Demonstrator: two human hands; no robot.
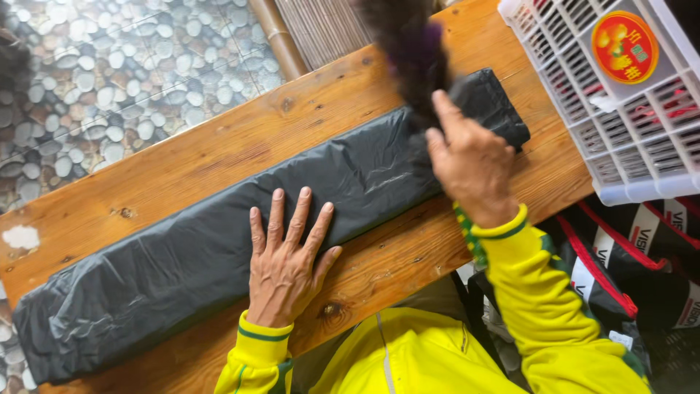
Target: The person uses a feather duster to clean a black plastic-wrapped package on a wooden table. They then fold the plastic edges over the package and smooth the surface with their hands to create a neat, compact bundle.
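A long folded black plastic sheet (pixel 182 248) lies slantwise along a wooden bench (pixel 219 146). My left hand (pixel 286 257) rests flat on the sheet's near edge, fingers spread. My right hand (pixel 472 164) is farther right, over the sheet's right part, with its fingers curled around a dark fuzzy brush-like thing (pixel 410 51) that reaches up out of view. Both arms wear yellow sleeves with green cuffs.
A white plastic crate (pixel 627 138) with a round red and yellow sticker stands at the bench's right end. A black bag with red and white straps (pixel 642 270) lies below it. Pebble flooring (pixel 109 80) shows beyond the bench, with a bamboo pole (pixel 277 36).
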